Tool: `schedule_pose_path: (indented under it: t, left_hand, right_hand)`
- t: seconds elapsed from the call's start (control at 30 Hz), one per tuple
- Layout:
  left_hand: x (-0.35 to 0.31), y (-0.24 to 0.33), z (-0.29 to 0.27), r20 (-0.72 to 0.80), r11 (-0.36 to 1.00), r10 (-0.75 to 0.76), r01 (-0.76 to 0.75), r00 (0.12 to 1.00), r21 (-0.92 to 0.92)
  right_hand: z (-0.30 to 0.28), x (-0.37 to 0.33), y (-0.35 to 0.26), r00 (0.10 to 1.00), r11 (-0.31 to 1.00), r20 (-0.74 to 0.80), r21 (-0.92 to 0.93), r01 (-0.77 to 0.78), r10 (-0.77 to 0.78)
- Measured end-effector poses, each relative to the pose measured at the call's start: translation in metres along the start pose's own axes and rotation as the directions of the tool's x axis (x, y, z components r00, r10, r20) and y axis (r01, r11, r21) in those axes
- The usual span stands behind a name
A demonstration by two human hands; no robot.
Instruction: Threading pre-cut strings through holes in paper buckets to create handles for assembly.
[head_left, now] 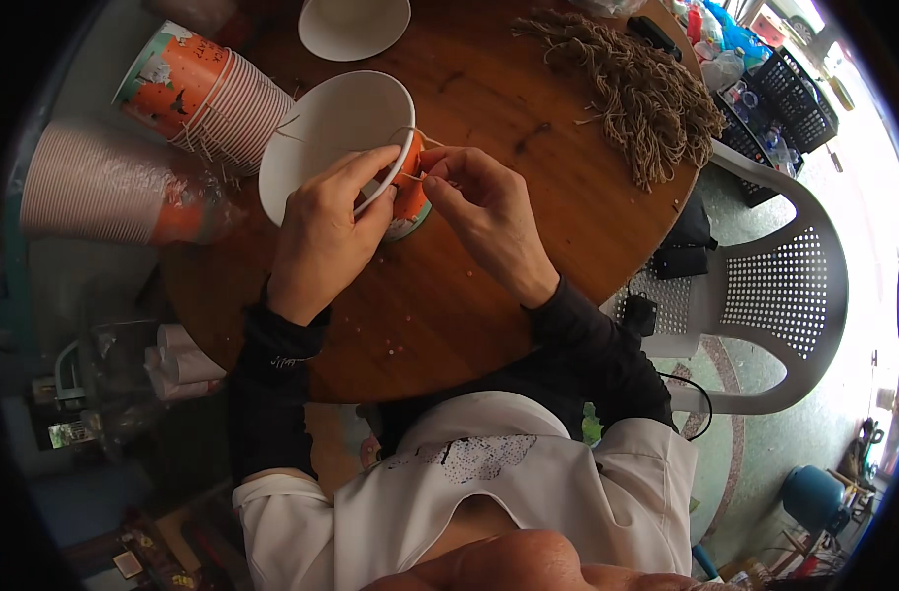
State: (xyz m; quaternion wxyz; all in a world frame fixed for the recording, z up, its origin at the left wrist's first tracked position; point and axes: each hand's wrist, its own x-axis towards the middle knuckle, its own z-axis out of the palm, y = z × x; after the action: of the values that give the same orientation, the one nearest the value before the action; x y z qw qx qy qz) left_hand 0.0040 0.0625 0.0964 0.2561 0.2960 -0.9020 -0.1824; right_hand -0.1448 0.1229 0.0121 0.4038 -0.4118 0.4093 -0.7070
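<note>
A large paper bucket (321, 113) with a white inside and an orange printed outer wall lies tilted on the round wooden table, its mouth facing left and up. My left hand (321, 231) grips its rim, the thumb and fingers on either side of the edge. On the outer side, my right hand (489, 212) pinches a thin tan string (410, 176) close to the rim. Part of the string loops over the bucket's edge; its path behind my fingers is hidden. Beyond the bucket stands another white paper container (355, 28), cut off by the picture's edge.
A stack of orange-printed buckets (242, 103) with loose strings lies left, beside a plastic-wrapped stack (95, 187). A heap of tan strings (627, 89) covers the far right of the wooden table (469, 335). A grey plastic chair (829, 286) and black crates (794, 98) stand right.
</note>
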Motion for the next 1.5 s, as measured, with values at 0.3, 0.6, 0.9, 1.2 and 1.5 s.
schedule_pose_path:
  t: [0.3, 0.6, 0.9, 1.2, 1.5]
  left_hand:
    - [-0.003, -0.002, 0.0, 0.038, 0.999, 0.012, -0.013, 0.999, 0.032]
    - [-0.005, 0.005, -0.006, 0.129, 0.983, -0.064, 0.085, 0.99, -0.164]
    - [0.019, -0.018, -0.023, 0.357, 0.941, -0.043, 0.158, 0.933, -0.299]
    - [0.014, -0.012, -0.025, 0.324, 0.982, 0.053, 0.01, 0.944, -0.19]
    - [-0.01, -0.018, -0.039, 0.139, 0.953, 0.292, -0.3, 0.946, 0.046]
  right_hand:
    - [0.004, 0.001, 0.001, 0.999, 0.993, -0.033, -0.114, -0.005, 0.001]
    - [0.014, -0.007, -0.008, 0.962, 0.895, -0.046, -0.383, 0.23, -0.267]
    - [0.018, -0.012, -0.014, 0.949, 0.838, 0.01, -0.466, 0.284, -0.317]
    - [-0.008, 0.008, -0.041, 0.818, 0.292, 0.372, -0.802, 0.521, -0.439]
    - [0.027, 0.017, -0.06, 0.865, 0.63, 0.37, -0.593, 0.501, -0.34]
